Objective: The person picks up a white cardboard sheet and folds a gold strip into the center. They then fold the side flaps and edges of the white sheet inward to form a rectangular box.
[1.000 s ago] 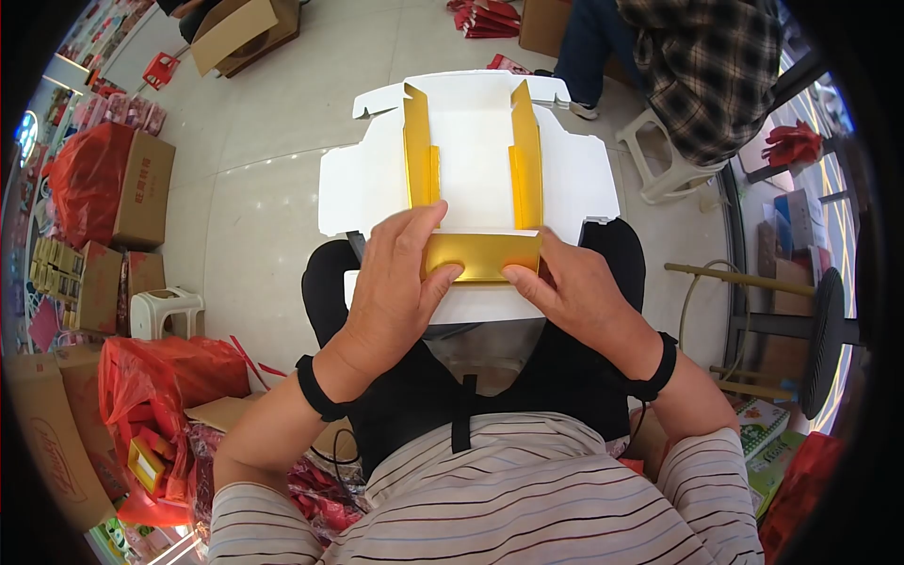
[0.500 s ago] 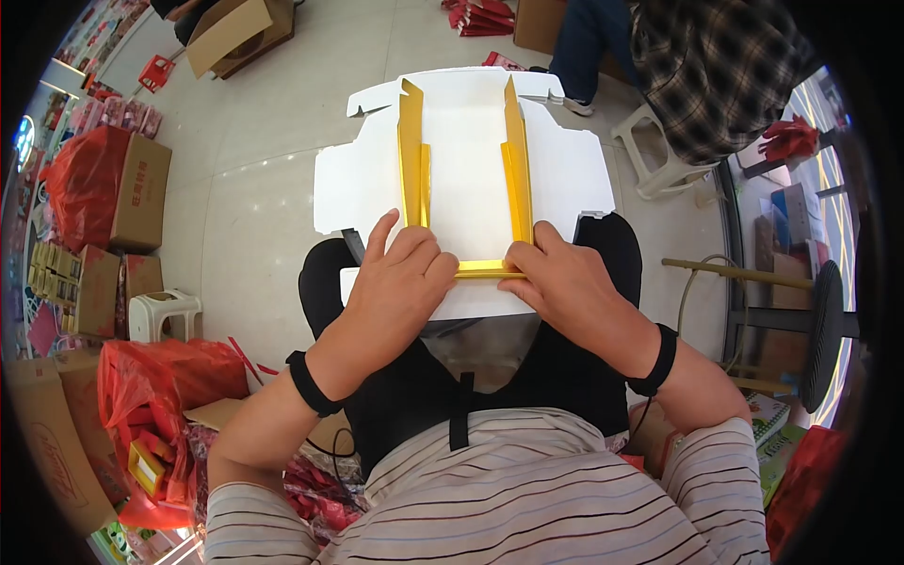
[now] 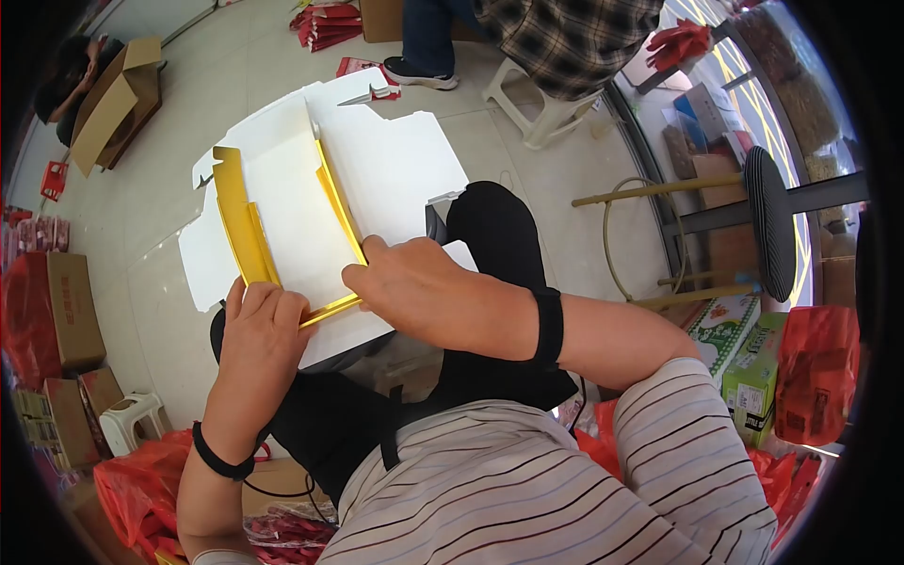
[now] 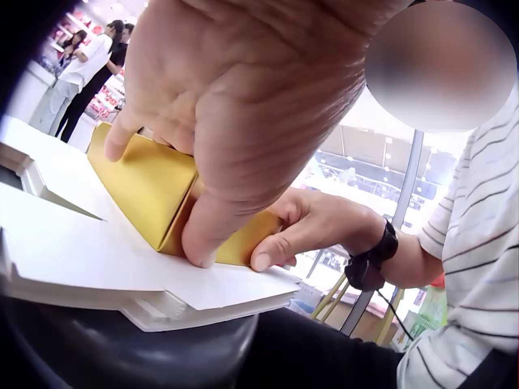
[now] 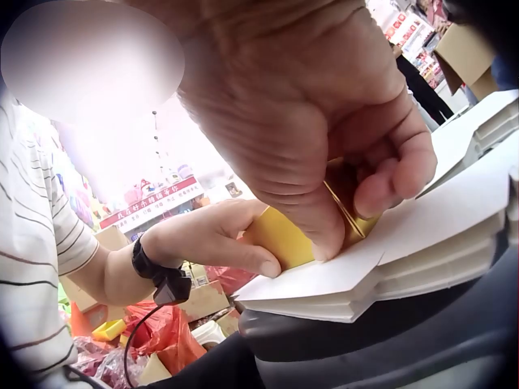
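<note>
A partly folded cardboard box (image 3: pixel 308 226), white inside with gold side walls, lies on a stack of flat white card blanks (image 3: pixel 400 151). Its near gold wall (image 3: pixel 331 309) stands up between the hands. The left hand (image 3: pixel 259 334) grips the near left corner, thumb outside and fingers over the gold side wall (image 4: pixel 150 182). At the near right corner the right hand (image 3: pixel 424 287) pinches the wall, its thumb low on the outer face in the right wrist view. The far ends of both side walls stand free. The hands hide both near corners.
The stack rests on a black support (image 4: pixel 162 348) at the person's knees. A person in a plaid shirt (image 3: pixel 574 42) sits on a white stool (image 3: pixel 537 104) beyond. An open carton (image 3: pixel 118 108) stands at far left, a round striped seat (image 3: pixel 767 221) at right.
The near gold panel, lying toward the person a second ago, now stands folded up. Both hands have shifted from its face to the corners. The head view has turned rightward.
</note>
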A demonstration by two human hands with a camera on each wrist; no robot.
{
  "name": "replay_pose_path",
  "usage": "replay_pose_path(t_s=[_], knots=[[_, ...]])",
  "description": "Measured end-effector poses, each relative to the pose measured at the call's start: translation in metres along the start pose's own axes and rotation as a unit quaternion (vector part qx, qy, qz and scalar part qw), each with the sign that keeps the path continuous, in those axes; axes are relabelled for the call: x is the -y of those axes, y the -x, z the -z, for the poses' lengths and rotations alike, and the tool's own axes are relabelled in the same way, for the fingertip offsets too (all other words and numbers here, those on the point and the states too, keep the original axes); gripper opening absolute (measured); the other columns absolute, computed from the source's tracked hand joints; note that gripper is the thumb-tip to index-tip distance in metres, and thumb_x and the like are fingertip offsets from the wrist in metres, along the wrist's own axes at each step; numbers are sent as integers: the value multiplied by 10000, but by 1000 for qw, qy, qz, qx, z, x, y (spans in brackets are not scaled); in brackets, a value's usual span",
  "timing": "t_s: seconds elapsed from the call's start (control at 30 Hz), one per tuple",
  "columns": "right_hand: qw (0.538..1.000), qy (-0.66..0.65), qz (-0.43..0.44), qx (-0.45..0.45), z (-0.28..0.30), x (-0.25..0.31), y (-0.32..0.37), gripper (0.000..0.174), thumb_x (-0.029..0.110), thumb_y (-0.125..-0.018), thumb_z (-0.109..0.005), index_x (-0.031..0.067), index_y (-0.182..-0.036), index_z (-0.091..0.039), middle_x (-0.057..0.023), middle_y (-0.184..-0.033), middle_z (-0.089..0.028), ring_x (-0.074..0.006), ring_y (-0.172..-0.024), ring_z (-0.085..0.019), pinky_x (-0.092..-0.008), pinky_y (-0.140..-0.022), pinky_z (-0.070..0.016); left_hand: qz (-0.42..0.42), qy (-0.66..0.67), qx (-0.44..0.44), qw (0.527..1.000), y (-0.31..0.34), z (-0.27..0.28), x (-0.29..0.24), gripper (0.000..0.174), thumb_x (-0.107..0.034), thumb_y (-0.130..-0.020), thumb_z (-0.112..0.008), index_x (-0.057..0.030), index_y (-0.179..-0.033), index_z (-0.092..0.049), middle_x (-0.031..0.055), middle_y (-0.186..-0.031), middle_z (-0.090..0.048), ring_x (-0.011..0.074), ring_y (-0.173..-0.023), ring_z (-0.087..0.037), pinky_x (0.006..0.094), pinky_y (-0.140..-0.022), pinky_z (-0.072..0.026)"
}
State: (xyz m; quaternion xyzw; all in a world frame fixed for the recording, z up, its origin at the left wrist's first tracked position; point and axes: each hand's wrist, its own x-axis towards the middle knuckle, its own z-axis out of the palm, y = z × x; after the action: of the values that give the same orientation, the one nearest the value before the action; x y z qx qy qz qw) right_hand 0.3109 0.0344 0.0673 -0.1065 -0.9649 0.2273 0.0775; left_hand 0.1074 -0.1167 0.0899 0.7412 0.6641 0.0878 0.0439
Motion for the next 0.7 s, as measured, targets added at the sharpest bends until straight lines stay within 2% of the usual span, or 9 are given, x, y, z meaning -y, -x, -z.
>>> replay_pose_path(t_s=[0.1,0.23,0.33,0.43,0.53,0.6,0.63,0.67,0.7], knots=[[1000,-10,11,-8,-1,1,-1,106,13,-860,-705,-26,-944,-654,-210,-861,-638,-376,-688,-703,-447,-587,-573,5,13,12,1000,0,1,0,289,-56,-812,-848,-66,-1002,-629,89,-945,-658,323,-1028,-614,500,-1106,-461],[1000,2,17,-8,-4,-1,-4,99,17,-860,-705,-35,-928,-655,-222,-866,-646,-368,-669,-704,-446,-582,-574,0,8,29,1000,0,-3,2,293,-49,-817,-844,-63,-1007,-621,86,-928,-649,324,-1003,-604,485,-1085,-470],[999,10,38,-19,-2,-2,-2,96,18,-862,-702,-38,-924,-654,-227,-865,-646,-364,-658,-702,-445,-576,-569,17,21,68,997,1,-1,6,329,-69,-809,-858,-60,-1058,-643,97,-1009,-687,344,-1124,-622,496,-1101,-467],[999,-3,44,-20,0,-4,1,106,15,-866,-699,-27,-950,-650,-226,-885,-633,-370,-681,-700,-449,-601,-565,17,176,82,981,-1,29,10,395,-53,-800,-845,-61,-1155,-672,125,-1222,-693,383,-1329,-587,509,-1165,-447],[999,-22,36,5,13,-4,10,167,3,-860,-697,0,-1018,-642,-215,-949,-614,-383,-784,-701,-459,-684,-569,11,159,43,986,4,53,35,474,-15,-787,-804,-83,-1240,-683,143,-1412,-629,411,-1477,-499,540,-1231,-404],[998,-28,61,-8,22,-9,17,219,-6,-857,-693,21,-1067,-635,-204,-997,-599,-391,-872,-696,-466,-748,-567,8,5,17,1000,8,43,56,493,14,-775,-772,-91,-1249,-686,143,-1444,-602,413,-1482,-494,564,-1249,-383],[998,-28,45,19,29,-11,19,261,-19,-859,-677,41,-1108,-628,-187,-1041,-592,-389,-959,-681,-471,-805,-565,14,-78,8,997,13,36,69,504,29,-769,-756,-95,-1253,-688,143,-1460,-588,414,-1485,-491,576,-1259,-372],[998,-21,50,11,30,-16,18,241,-22,-869,-663,42,-1099,-631,-181,-1038,-592,-389,-950,-684,-477,-800,-567,16,-74,-22,997,14,29,71,440,46,-779,-731,-101,-1193,-705,145,-1375,-630,413,-1470,-510,605,-1252,-366],[1000,-1,27,15,31,-21,17,277,-38,-873,-654,42,-1138,-653,-178,-1061,-605,-385,-965,-690,-473,-820,-572,-9,-116,-27,993,13,24,75,302,-1,-830,-727,-97,-1116,-719,116,-1194,-676,370,-1350,-604,616,-1221,-390]])
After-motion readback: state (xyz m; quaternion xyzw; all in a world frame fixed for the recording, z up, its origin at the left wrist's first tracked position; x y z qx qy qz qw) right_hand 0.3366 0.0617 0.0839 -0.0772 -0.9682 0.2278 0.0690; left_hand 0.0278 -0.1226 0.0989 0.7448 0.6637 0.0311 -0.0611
